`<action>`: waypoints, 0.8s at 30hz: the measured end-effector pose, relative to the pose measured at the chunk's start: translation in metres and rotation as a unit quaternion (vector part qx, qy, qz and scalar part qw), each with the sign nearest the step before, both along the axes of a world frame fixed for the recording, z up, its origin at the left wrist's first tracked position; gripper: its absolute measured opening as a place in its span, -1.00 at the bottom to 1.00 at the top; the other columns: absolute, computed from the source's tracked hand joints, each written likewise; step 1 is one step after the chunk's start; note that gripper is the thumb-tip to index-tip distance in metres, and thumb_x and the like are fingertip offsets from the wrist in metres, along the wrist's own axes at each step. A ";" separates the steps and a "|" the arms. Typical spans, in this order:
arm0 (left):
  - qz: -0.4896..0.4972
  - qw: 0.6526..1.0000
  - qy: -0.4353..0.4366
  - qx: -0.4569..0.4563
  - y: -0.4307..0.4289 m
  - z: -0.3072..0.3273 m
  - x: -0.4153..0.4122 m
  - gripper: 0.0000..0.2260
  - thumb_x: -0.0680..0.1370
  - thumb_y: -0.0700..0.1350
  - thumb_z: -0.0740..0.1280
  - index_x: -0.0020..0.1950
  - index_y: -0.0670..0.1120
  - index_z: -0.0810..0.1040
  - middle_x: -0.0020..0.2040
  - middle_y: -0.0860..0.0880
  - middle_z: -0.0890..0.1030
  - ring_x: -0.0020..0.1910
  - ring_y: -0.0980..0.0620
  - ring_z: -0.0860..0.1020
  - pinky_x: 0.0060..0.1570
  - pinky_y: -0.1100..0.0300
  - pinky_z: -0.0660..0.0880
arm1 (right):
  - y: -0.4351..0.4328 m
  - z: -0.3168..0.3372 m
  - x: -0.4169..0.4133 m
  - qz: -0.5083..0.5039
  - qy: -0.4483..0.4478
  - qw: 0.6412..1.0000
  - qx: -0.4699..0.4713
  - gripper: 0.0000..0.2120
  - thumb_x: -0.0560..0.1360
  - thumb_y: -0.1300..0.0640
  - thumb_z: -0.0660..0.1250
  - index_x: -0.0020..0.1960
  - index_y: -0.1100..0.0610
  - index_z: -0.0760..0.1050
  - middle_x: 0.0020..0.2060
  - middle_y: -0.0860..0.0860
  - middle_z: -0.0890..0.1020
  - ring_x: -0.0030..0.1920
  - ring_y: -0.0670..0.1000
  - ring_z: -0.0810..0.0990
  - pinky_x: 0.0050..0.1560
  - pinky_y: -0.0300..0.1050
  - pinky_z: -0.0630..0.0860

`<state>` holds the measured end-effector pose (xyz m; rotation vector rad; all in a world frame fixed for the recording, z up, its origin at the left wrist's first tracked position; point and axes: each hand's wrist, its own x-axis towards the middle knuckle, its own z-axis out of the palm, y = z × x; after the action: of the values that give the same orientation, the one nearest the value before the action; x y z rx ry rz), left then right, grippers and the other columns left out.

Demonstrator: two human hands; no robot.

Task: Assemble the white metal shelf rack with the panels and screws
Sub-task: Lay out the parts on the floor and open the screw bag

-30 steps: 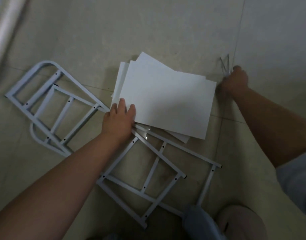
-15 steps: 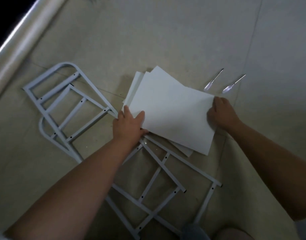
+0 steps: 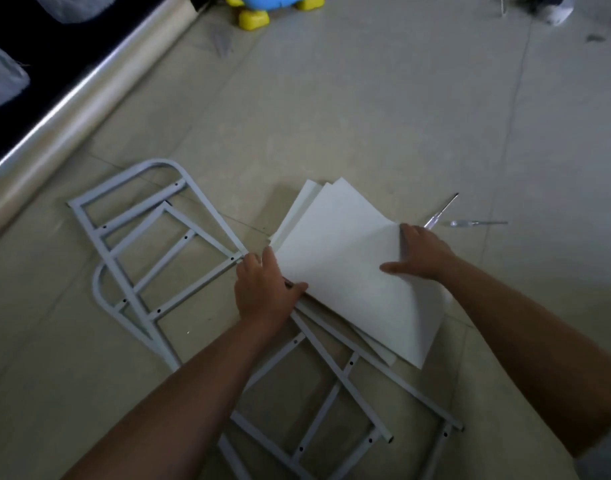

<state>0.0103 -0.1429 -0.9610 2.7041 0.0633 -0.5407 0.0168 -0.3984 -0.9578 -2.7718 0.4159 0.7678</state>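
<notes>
Two white metal side frames (image 3: 148, 258) lie overlapped on the tiled floor, running from upper left to lower right. A stack of white panels (image 3: 335, 258) rests across their middle. My left hand (image 3: 262, 289) grips the near left corner of the top panel. My right hand (image 3: 421, 252) holds that panel's right edge, which is curled upward. Two clear-handled screwdrivers (image 3: 470, 221) lie on the floor just beyond my right hand. No screws are visible.
A long silvery rail (image 3: 72, 98) runs diagonally along the left, with dark space behind it. A blue and yellow toy (image 3: 262, 8) stands at the top. Some dark and white clutter (image 3: 553, 8) lies at the top right. Bare tiles fill the right side.
My right hand left the screwdrivers, came to the top panel's right edge and lifted it. My left hand shifted from lying flat to gripping the corner. The camera tilted upward.
</notes>
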 end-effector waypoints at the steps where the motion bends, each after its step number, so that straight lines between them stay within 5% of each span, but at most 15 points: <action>1: 0.041 0.999 0.011 -0.024 -0.001 0.002 -0.001 -0.30 0.39 0.12 0.43 0.38 -0.16 0.23 0.28 -0.20 0.32 0.25 -0.17 0.34 0.12 -0.01 0.39 | 0.004 -0.002 0.006 -0.006 -0.003 1.000 0.006 -0.17 0.25 -0.21 0.48 0.31 0.21 0.25 0.27 0.20 0.40 0.30 0.20 0.36 0.24 0.14 0.36; 8: 0.157 0.967 0.124 -0.160 -0.008 -0.002 -0.009 -0.23 0.46 -0.10 0.41 0.46 -0.32 0.00 0.31 -0.25 0.40 0.26 -0.18 0.41 0.18 0.04 0.38 | 0.005 -0.006 0.009 -0.029 0.038 0.999 -0.019 -0.03 0.16 -0.28 0.49 0.39 0.11 0.19 0.32 0.15 0.38 0.34 0.18 0.33 0.26 0.13 0.26; 12: 0.181 0.946 0.198 -0.184 -0.020 0.003 -0.013 -0.20 0.48 -0.10 0.40 0.48 -0.30 -0.06 0.38 -0.23 0.33 0.31 -0.15 0.37 0.21 0.12 0.35 | 0.008 -0.009 0.006 -0.087 0.065 0.993 0.045 -0.07 0.03 -0.33 0.49 0.25 0.11 0.35 0.23 0.10 0.50 0.26 0.15 0.43 0.27 0.11 0.33; 16: 0.202 0.942 0.192 -0.186 -0.024 0.006 -0.015 -0.61 0.47 -0.15 0.39 0.23 -0.26 0.42 0.16 -0.18 0.53 0.13 -0.11 0.51 -0.11 0.23 0.41 | 0.011 -0.002 -0.002 -0.097 0.031 0.993 0.055 -0.29 0.17 -0.26 0.50 0.13 0.16 0.42 0.11 0.09 0.54 0.18 0.15 0.47 0.18 0.03 0.37; 24: 0.126 0.945 0.149 -0.263 -0.040 0.006 -0.009 -0.74 0.48 -0.15 0.36 0.12 -0.21 0.49 0.03 -0.10 0.55 -0.04 -0.01 0.49 -0.20 0.23 0.37 | -0.029 0.041 -0.030 -0.139 -0.041 0.973 0.177 -0.70 0.32 0.00 0.50 -0.13 0.13 0.47 -0.24 -0.03 0.53 -0.26 -0.09 0.50 -0.34 -0.29 0.37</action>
<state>0.0017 -0.1831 -0.9550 2.0436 0.2969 -0.7596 -0.0130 -0.4277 -0.9165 -2.3395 0.5746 0.5900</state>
